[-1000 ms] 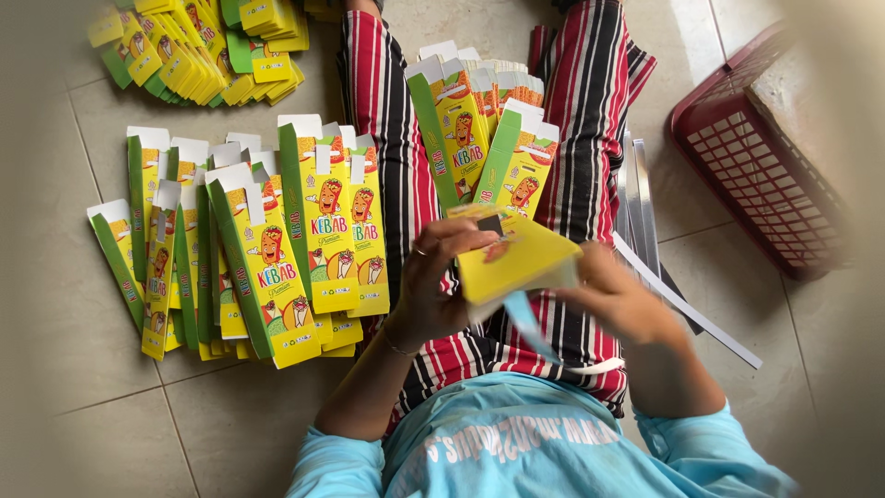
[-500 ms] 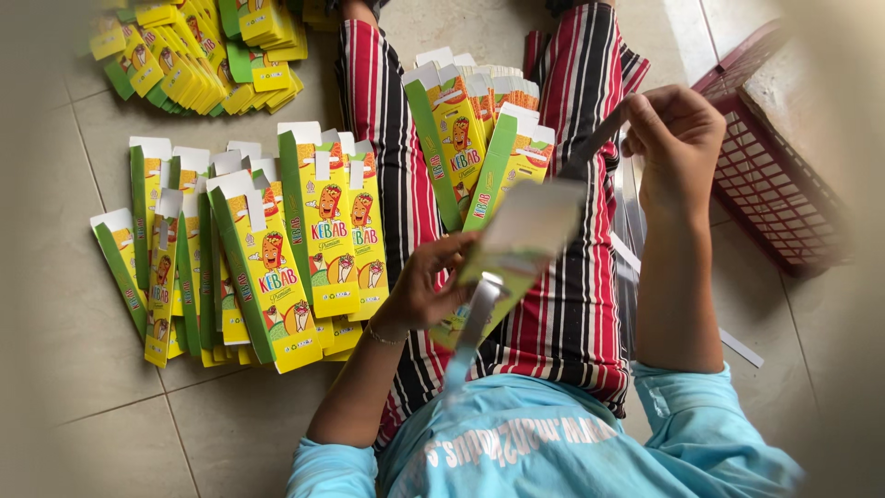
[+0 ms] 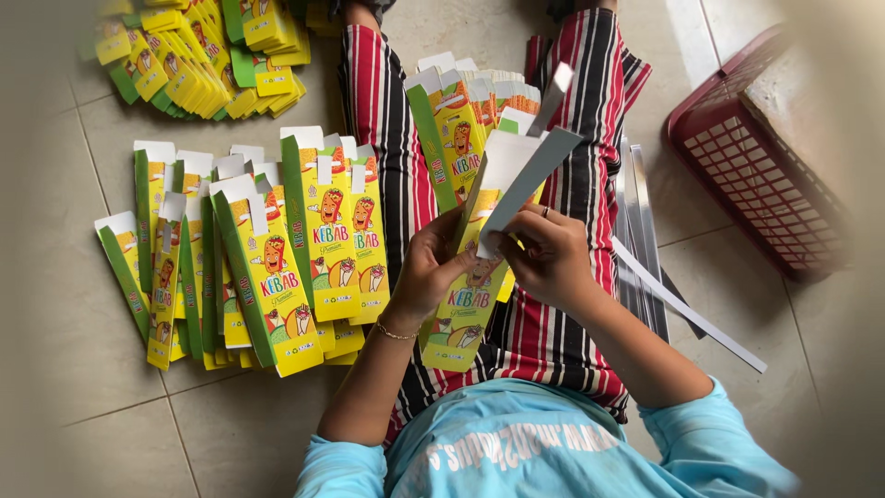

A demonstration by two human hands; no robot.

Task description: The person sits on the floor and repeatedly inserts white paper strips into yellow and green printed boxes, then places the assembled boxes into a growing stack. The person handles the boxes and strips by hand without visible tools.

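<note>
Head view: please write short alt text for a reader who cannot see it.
Seated on a tiled floor, a person's left hand and right hand hold a flat yellow-green carton over striped trousers. Stacks of similar cartons lie left; a red basket sits right.

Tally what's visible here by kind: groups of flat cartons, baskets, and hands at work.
Groups of flat yellow-green cartons: 4 (top-left pile, floor spread, lap stack, held carton)
Red plastic basket: 1
Hands: 2 (left hand, right hand)
Total: 7
</note>
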